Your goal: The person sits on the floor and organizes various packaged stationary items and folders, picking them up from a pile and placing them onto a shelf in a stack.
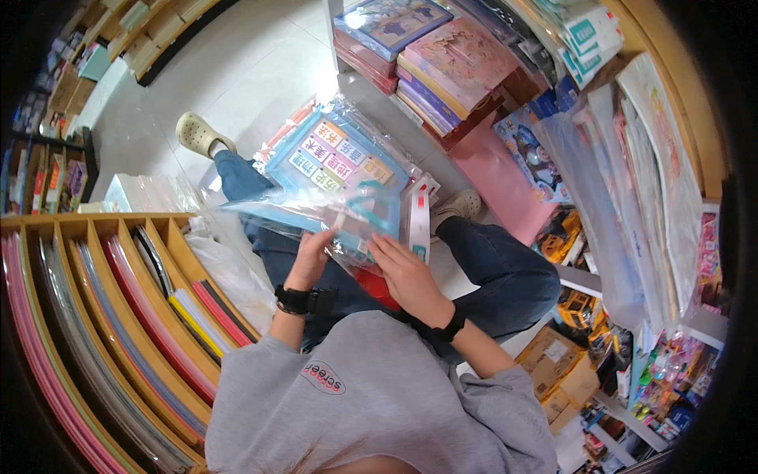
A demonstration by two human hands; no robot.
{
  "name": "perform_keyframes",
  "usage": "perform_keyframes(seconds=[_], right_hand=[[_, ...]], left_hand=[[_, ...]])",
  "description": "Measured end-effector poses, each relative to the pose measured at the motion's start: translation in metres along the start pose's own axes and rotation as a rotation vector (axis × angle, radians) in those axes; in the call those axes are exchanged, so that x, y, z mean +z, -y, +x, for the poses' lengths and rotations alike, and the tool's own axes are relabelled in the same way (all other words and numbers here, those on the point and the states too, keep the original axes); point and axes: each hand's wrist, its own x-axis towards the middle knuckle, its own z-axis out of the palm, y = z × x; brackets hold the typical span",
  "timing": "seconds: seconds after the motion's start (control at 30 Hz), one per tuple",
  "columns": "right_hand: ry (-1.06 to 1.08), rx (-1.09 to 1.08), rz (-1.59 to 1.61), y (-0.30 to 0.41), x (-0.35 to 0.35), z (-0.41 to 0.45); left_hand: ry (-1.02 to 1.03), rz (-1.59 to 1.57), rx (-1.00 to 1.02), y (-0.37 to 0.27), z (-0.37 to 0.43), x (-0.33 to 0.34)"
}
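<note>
A light-blue flat bag in clear plastic wrap (296, 216) lies across my lap. My left hand (312, 252) pinches the near edge of its wrap between thumb and fingers. My right hand (408, 278) rests with extended fingers on the wrap's near right part; whether it grips anything is unclear. Just beyond stands a stack of plastic-wrapped blue document bags (284, 163), the top one bearing coloured printed labels. White packaging strips (419, 222) hang at the stack's right side. Something red (377, 288) shows beneath my right hand.
A wooden divided rack of coloured sheets (106, 216) is at the left, with a white plastic bag (228, 266) beside it. Boxed sets (456, 65) are piled ahead on the right. Large plastic-wrapped sheets (639, 207) and a cardboard box (551, 361) are at the right.
</note>
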Motion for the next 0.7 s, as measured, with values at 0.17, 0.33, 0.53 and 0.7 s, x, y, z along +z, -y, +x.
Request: perform_keyframes(seconds=[0.17, 0.33, 0.53, 0.7], right_hand=[[0.09, 0.21, 0.294, 0.001, 0.038, -0.036], [0.068, 0.175, 0.449, -0.002, 0.026, -0.037], [-0.03, 0.137, 0.133, -0.035, 0.0, -0.015], [-0.055, 0.242, 0.127, -0.049, -0.012, -0.021]], left_hand=[[-0.245, -0.139, -0.255, 0.019, -0.035, 0.008], [-0.28, 0.097, 0.007, 0.0, -0.014, 0.0], [-0.277, -0.572, -0.256, 0.008, 0.064, -0.018], [-0.333, -0.454, -0.505, 0.107, 0.091, -0.037]])
